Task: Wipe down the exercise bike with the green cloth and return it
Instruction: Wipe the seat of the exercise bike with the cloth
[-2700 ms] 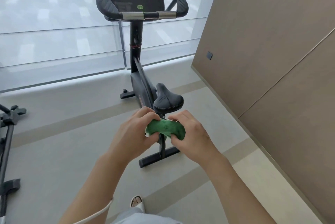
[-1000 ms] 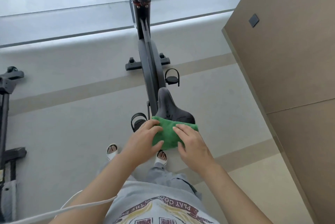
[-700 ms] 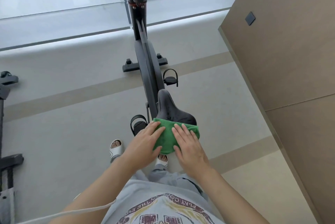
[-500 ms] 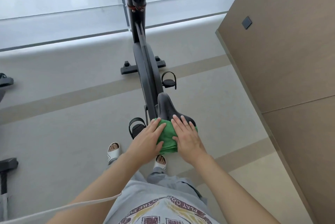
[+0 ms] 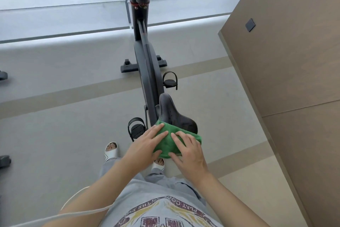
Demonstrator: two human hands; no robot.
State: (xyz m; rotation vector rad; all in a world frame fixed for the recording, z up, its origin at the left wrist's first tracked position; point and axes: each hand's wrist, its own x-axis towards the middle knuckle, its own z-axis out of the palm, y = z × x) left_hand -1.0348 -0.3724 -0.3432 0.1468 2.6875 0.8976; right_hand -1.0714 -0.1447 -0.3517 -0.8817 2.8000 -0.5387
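You are pressing the green cloth [image 5: 170, 141] flat with your left hand [image 5: 146, 146] and right hand [image 5: 189, 151], fingers spread, on the saddle [image 5: 174, 114]'s rear. Unpinched, it may slip off.

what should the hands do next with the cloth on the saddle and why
Probably slide the green cloth forward: both hands, left and right, press it flat on the saddle's rear, while its nose lies bare.

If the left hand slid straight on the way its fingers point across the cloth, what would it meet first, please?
Probably the bare seat: the left hand lies flat on the green cloth, its fingers aimed up and right toward the uncovered saddle.
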